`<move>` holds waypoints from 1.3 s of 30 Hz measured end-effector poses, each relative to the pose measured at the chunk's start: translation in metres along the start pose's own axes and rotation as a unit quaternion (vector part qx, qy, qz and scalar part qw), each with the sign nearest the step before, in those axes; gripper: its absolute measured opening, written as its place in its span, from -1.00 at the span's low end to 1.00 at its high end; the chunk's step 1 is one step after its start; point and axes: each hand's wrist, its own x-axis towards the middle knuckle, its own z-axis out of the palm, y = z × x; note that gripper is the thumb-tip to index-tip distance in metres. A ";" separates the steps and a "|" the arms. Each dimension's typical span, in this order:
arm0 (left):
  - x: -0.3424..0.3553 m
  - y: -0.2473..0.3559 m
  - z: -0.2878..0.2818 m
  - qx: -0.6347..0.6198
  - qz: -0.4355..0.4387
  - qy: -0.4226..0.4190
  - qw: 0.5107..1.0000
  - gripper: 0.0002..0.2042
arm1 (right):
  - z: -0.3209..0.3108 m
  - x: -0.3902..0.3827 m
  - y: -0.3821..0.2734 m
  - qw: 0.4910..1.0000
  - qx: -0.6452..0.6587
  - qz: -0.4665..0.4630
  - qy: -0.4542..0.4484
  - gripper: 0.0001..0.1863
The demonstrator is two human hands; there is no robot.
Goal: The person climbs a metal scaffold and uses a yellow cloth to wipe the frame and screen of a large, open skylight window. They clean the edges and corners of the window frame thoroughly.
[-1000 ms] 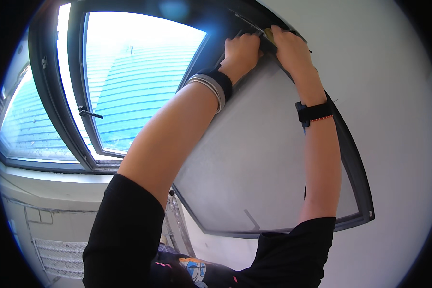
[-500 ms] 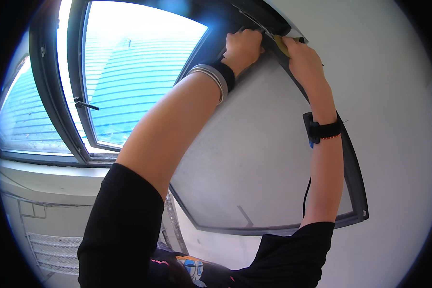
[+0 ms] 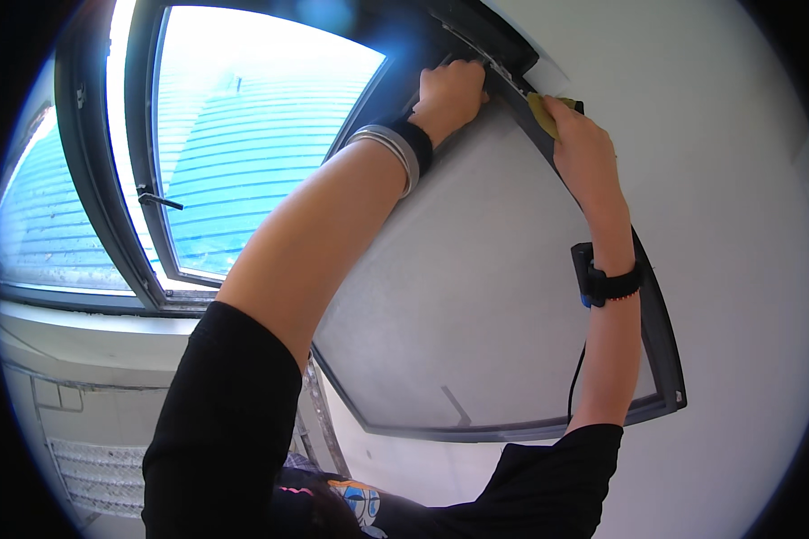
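1. My right hand (image 3: 586, 151) is pinching a yellow cloth (image 3: 540, 114) at the right edge of the window panel (image 3: 476, 278), near its top corner; I'm apparently wiping.
2. My left hand (image 3: 452, 92) is curling at that corner; I cannot tell whether its fingers are gripping.
3. The next move is probably calling for following that edge, running beside the wall (image 3: 737, 269) toward the lower right corner.

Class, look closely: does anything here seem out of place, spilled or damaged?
One mild oddity: a thin black cable dangles beside the right forearm in front of the grey pane, where it might snag.
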 end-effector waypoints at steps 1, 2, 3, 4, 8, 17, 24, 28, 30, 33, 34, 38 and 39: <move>0.001 0.000 0.001 -0.001 -0.002 -0.005 1.000 -0.71 | 0.001 0.002 0.001 1.000 0.002 0.000 -0.003 -0.56; 0.002 0.001 0.001 -0.002 -0.004 -0.010 1.000 -0.71 | 0.002 0.005 0.001 1.000 0.004 0.001 -0.007 -0.56; 0.002 0.001 0.002 -0.002 -0.001 -0.004 1.000 -0.70 | 0.004 0.007 0.002 1.000 0.005 -0.002 -0.001 -0.56; 0.001 0.000 0.002 -0.001 0.003 0.001 1.000 -0.70 | 0.007 0.011 0.002 1.000 0.006 -0.004 0.005 -0.57; 0.002 -0.005 0.001 -0.013 -0.019 -0.014 1.000 -0.69 | 0.010 0.012 0.000 0.999 -0.009 -0.031 0.023 -0.67; 0.008 -0.009 -0.001 -0.018 -0.023 -0.045 0.999 -0.65 | -0.018 -0.014 0.002 0.995 -0.002 0.072 -0.064 -0.59; 0.008 -0.005 -0.009 -0.018 -0.034 -0.063 0.997 -0.66 | -0.034 -0.047 0.007 0.998 0.010 0.060 0.003 -0.67; 0.006 -0.002 -0.008 -0.014 -0.037 -0.071 0.997 -0.66 | -0.047 -0.070 0.012 0.997 0.030 0.073 0.008 -0.66; 0.005 -0.004 -0.006 -0.017 -0.035 -0.063 0.997 -0.66 | -0.053 -0.081 0.014 0.996 0.033 0.077 0.012 -0.65; 0.007 -0.005 -0.004 -0.024 -0.029 -0.063 0.997 -0.66 | -0.064 -0.098 0.019 0.996 0.031 0.085 0.018 -0.64; 0.008 -0.006 -0.005 -0.024 -0.028 -0.064 0.997 -0.67 | -0.068 -0.103 0.019 0.995 0.032 0.088 0.021 -0.64; 0.011 -0.002 -0.006 -0.044 -0.077 -0.085 0.992 -0.64 | -0.082 -0.125 0.026 0.994 0.028 0.099 0.025 -0.64; 0.013 -0.003 -0.006 -0.032 -0.084 -0.089 0.992 -0.60 | -0.085 -0.131 0.027 0.994 0.031 0.105 0.028 -0.64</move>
